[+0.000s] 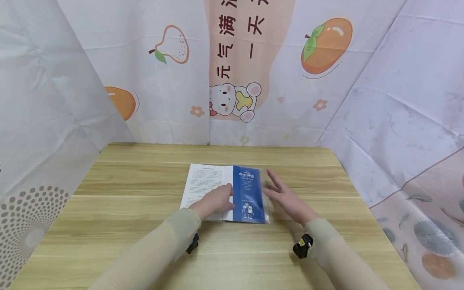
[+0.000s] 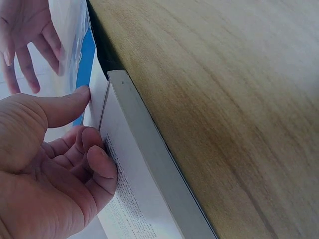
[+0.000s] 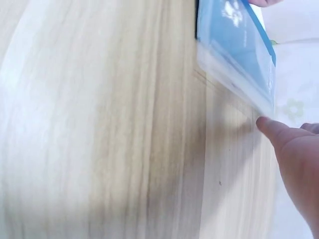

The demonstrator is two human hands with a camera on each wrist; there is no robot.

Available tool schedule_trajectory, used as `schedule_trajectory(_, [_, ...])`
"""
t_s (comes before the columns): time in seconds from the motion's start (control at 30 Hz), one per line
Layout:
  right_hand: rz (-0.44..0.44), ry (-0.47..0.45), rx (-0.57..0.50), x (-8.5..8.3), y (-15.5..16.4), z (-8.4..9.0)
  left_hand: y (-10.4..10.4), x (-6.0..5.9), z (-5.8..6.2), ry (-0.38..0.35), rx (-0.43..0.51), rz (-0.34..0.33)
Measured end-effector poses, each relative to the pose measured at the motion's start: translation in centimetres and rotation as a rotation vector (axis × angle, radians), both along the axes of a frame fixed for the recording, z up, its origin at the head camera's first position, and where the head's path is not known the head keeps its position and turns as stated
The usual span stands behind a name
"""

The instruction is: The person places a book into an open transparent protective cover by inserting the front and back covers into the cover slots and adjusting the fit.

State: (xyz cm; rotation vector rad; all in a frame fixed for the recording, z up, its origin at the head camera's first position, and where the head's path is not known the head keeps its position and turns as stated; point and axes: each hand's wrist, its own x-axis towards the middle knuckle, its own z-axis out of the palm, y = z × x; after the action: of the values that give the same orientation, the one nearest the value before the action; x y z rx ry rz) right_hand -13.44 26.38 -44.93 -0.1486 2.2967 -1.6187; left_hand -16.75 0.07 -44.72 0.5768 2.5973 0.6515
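— Where is the book [image 1: 224, 192] kept?
— Mid-frame on the table [image 1: 145, 225], pinned at its white page by the left hand [image 1: 215, 200], fingers curled.
— And the right hand [image 1: 286, 197]?
— Spread, nothing gripped; the clear cover [image 1: 267, 201] is best smoothed gently.

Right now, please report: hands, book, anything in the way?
Left hand presses the open book, fingers curled. Right hand open beside the blue cover. Table: nothing blocking.
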Motion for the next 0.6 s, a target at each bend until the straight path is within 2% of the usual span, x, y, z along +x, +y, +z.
schedule_trajectory(0.07, [-0.031, 0.010, -0.039, -0.11, 0.21, -0.08, 0.02, -0.04, -0.04, -0.001, 0.003, 0.002])
schedule_trajectory(0.27, [-0.103, 0.021, -0.310, -0.66, 0.23, -0.21, -0.04, -0.04, 0.00, -0.005, 0.015, 0.001])
schedule_trajectory(0.37, [-0.131, 0.007, -0.393, -0.85, 0.11, -0.10, -0.05, -0.11, -0.04, -0.007, 0.017, 0.000])
schedule_trajectory(0.6, [-0.187, -0.061, -0.375, -0.91, -0.02, 0.15, -0.16, -0.11, -0.04, -0.026, 0.020, 0.009])
